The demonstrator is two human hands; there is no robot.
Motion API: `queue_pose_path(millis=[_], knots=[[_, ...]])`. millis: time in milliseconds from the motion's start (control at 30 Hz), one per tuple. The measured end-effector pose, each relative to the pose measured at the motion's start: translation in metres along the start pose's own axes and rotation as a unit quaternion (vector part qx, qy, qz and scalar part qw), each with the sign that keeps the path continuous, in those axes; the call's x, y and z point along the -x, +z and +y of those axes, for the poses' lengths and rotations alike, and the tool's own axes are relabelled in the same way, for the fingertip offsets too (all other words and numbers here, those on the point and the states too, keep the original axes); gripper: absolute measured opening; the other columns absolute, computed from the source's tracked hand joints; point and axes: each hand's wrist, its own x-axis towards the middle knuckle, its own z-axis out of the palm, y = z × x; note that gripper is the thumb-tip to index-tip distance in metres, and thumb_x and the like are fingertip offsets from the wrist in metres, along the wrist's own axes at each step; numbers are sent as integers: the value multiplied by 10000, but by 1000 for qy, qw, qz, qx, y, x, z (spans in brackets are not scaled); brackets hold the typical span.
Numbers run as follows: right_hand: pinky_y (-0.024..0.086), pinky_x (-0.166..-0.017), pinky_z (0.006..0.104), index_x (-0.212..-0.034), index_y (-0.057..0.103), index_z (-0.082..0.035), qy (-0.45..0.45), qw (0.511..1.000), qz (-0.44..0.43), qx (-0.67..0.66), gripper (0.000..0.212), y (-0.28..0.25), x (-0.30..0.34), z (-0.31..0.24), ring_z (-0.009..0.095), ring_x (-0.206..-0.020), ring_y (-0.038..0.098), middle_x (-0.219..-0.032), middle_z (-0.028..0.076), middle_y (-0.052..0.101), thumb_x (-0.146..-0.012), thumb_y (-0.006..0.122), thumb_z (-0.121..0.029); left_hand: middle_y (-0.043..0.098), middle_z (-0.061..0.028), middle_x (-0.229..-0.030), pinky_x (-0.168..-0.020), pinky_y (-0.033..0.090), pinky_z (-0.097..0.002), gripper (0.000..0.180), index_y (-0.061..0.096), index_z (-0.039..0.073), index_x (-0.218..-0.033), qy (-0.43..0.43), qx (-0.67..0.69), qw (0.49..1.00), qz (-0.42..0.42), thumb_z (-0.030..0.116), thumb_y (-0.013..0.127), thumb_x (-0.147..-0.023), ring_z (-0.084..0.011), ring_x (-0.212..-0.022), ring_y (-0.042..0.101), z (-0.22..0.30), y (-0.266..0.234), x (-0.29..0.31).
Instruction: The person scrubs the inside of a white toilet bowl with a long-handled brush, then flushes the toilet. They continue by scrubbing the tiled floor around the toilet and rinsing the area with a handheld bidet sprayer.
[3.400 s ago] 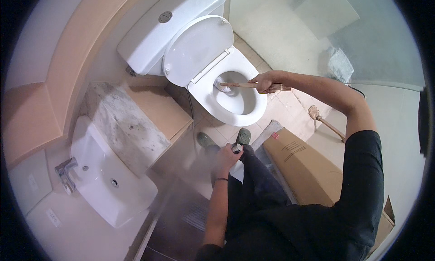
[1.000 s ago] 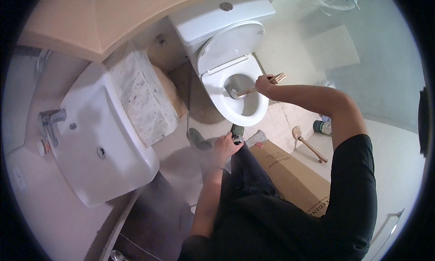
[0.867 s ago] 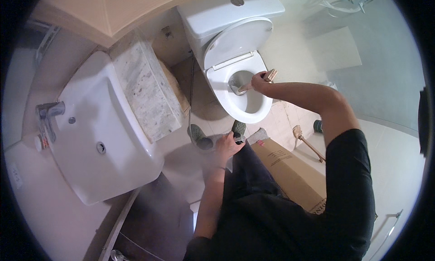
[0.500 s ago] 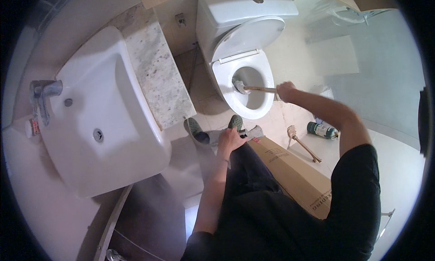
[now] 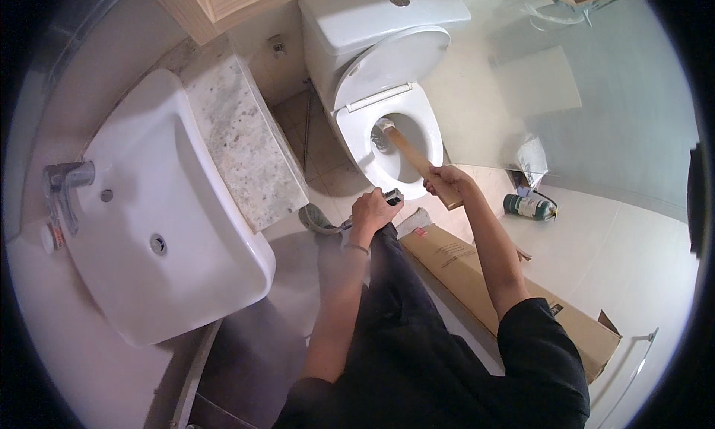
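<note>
Right forearm rises from the lower right, elbow bent, reaching up and left toward the centre of the frame. Right hand grips the brush near the lower end of its handle, fingers wrapped round and closed on the wood; a short end of the handle juts out below the grip.

The brush slants from centre right up to the left, its pale head inside the bowl of the toilet, upper centre. I see a flat, light-brown handle; the head is small and whitish, its detail too fine for me to read.

Left forearm climbs from the lower edge, a dark band at the wrist. Left hand, mid-frame below the bowl, has its fingers curled about a small dark-and-silver piece; I can't tell how each finger sits, since the back of the hand covers most of them.

Box lies at lower right, green bottle on its side above it.
</note>
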Motion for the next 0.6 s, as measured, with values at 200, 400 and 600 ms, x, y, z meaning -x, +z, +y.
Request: queue_pose_path(millis=[200, 400, 600], knots=[[545, -583, 362, -1152, 520, 1, -94, 995, 33, -6, 320, 2, 53, 24, 222, -673, 614, -835, 136, 612, -1072, 443, -299, 713, -269, -911, -834, 561, -485, 627, 705, -21, -924, 37, -2, 999, 25, 597, 684, -820, -432, -918, 700, -11, 0, 12], [530, -503, 381, -1170, 540, -14, -172, 955, 111, 216, 307, 33, -7, 63, 220, -589, 605, -792, 129, 609, -1022, 494, -278, 712, -289, -953, -857, 552, -500, 616, 707, -35, -955, 27, -30, 999, 23, 566, 689, -823, -447, -960, 694, -20, 3, 2], [528, -478, 393, -1306, 440, -6, -220, 949, 226, 21, 414, 85, -29, 172, 227, -549, 610, -758, 138, 608, -1031, 468, -314, 704, -293, -1021, -914, 532, -502, 628, 722, -31, -1012, 22, -50, 998, 12, 563, 685, -808, -446, -1036, 668, -3, 1, -13]])
